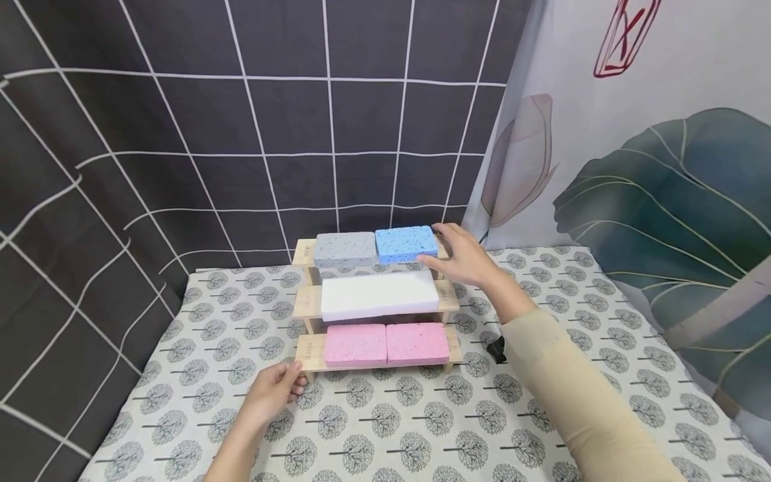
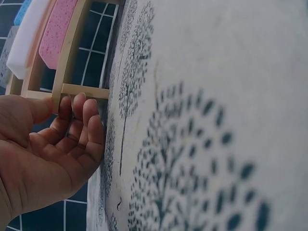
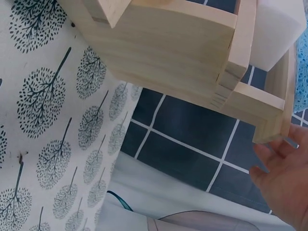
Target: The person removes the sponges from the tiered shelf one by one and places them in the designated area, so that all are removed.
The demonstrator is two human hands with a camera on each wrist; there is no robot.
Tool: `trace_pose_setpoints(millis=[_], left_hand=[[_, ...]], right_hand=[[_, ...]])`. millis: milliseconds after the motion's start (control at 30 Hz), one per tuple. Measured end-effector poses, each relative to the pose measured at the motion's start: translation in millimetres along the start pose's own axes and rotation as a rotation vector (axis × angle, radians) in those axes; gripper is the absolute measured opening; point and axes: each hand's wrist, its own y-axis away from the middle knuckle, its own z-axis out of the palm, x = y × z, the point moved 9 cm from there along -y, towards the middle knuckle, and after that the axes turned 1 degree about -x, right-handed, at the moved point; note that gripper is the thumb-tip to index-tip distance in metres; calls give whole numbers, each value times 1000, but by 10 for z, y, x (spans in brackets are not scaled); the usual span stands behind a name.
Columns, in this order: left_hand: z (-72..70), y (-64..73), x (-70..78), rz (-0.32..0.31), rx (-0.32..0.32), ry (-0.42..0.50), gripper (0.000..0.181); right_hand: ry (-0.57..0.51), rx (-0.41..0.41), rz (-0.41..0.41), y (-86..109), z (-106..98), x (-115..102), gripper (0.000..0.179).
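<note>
- Right hand (image 1: 460,256), up at the top shelf: thumb in front, fingers behind, curving about the right end of the blue sponge (image 1: 405,242); whether they clamp it or merely touch, I can't tell.
- Left hand (image 1: 273,390), low and nearer: thumb and curled fingers pinch the bottom-left corner of the wooden rack (image 1: 310,349).
- Blue sponge, right at the right thumb: light and squashy, I'd judge, hardly slippery; take it gently by its short ends.
- The rack looks stiff, likely light enough to skid; hold it by the shelf ends.
- Left of the right hand, past the blue: one gray sponge (image 1: 345,248). Below-left: one long white block (image 1: 379,294), probably foam, easily dented.
- Up and right of the left hand: two pink sponges (image 1: 355,343), side by side.
- Count: one rack, three shelves, four sponges, one block.
</note>
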Motion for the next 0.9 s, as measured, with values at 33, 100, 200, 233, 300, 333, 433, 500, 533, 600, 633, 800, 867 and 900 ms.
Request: trace_pose_setpoints(millis=[33,100,200,233,300,333,433,500,533,600,633,800,867,900], left_hand=[[-2,-1,0,1,-1,-1,35],[-5,-5,1,2,0,0,35],[-10,-11,2,3,1,-6,35],[-11,-12,2,3,0,-6,35],[-11,-12,4,3,0,-5,35],[-10,-12,5,4,-2,-5,35],[-4,-15,3,3,-5,0,35],[-1,-18,2,3,-5,-1,35],[-1,-20,2,5,-4,-5,35],[-5,-25,0,8,-1,-12,35],[-7,-27,-2,9,0,-13,35],[-9,-25,-3,12,3,-10,35],[-5,-19,-1,12,3,-6,35],[-2,-16,-1,11,3,-4,35]], right_hand=[[1,-5,0,-10,6,-4,89],[-3,-9,6,-33,13,-7,89],[-11,-16,16,-70,24,-18,93],[-14,-19,19,-83,30,-21,94],[-24,-30,28,-101,45,-26,95],[-25,-36,31,-108,52,-29,95],[-34,-39,35,-120,62,-33,94],[-44,-30,43,-113,51,-22,94],[-51,-23,46,-109,45,-16,93],[-67,-7,54,-100,28,-4,93],[-75,1,58,-94,19,4,93],[-107,51,50,-36,-36,27,90],[-122,78,38,5,-64,36,88],[-129,93,35,27,-74,44,88]])
